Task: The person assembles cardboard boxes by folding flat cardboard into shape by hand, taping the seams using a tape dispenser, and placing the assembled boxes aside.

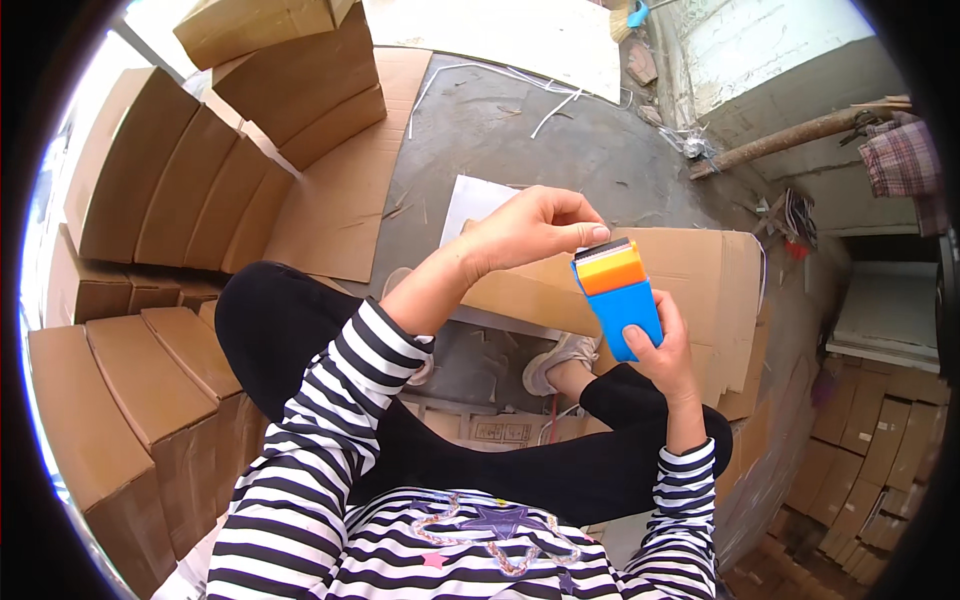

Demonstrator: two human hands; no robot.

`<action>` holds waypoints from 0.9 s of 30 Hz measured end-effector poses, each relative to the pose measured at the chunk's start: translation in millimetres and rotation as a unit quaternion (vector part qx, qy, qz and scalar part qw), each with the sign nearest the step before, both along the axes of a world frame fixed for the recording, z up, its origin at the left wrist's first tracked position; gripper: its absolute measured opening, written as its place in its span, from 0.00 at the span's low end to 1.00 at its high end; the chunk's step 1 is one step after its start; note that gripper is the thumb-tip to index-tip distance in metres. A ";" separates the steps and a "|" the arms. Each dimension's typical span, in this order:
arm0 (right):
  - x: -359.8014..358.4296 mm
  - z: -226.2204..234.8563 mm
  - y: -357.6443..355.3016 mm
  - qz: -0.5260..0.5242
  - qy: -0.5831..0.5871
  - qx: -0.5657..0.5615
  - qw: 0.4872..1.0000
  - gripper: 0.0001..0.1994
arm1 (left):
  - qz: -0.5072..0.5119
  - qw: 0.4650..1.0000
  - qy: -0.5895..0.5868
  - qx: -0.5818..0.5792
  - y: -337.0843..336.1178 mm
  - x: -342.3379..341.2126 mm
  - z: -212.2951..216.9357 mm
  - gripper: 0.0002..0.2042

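Note:
My right hand (668, 350) grips a stack of thin, flat coloured pieces, its thumb pressed on the large blue front piece (628, 316). Above the blue, orange (615, 275), yellow, white and black edges show in steps. At the upper edge of this stack, my left hand (535, 228) has its thumb and forefinger pinched together at the black piece (600, 250). How far the fingertips reach around it is hidden. Beneath both hands lies a flat brown cardboard surface (690, 275), with a white sheet (475, 205) at its far left.
Tall brown cartons (110, 410) stand on my left, with more stacked boxes (300, 90) behind them. White strapping (555, 115) lies on the grey floor (480, 125). A wooden pole (800, 140) juts in at the right, above further piled cartons (870, 440).

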State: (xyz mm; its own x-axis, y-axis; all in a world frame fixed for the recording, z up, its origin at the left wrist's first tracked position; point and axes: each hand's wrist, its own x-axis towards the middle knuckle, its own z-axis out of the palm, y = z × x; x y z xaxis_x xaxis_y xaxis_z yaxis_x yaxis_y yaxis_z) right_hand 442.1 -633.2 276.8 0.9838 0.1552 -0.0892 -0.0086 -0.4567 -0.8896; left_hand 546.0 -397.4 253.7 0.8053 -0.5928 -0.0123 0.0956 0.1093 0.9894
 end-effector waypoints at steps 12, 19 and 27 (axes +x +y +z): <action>28.2 31.4 25.8 0.149 0.155 -0.027 0.976 0.29 | 0.272 0.959 -0.062 0.048 24.6 -71.8 -15.2 0.09; 63.0 49.6 23.8 0.250 0.207 -0.111 0.939 0.28 | 0.397 0.916 -0.028 0.053 68.2 -76.5 -18.3 0.11; 79.9 29.0 6.9 0.232 0.223 -0.229 0.919 0.26 | 0.433 0.898 0.058 0.049 104.7 -62.2 -102.9 0.11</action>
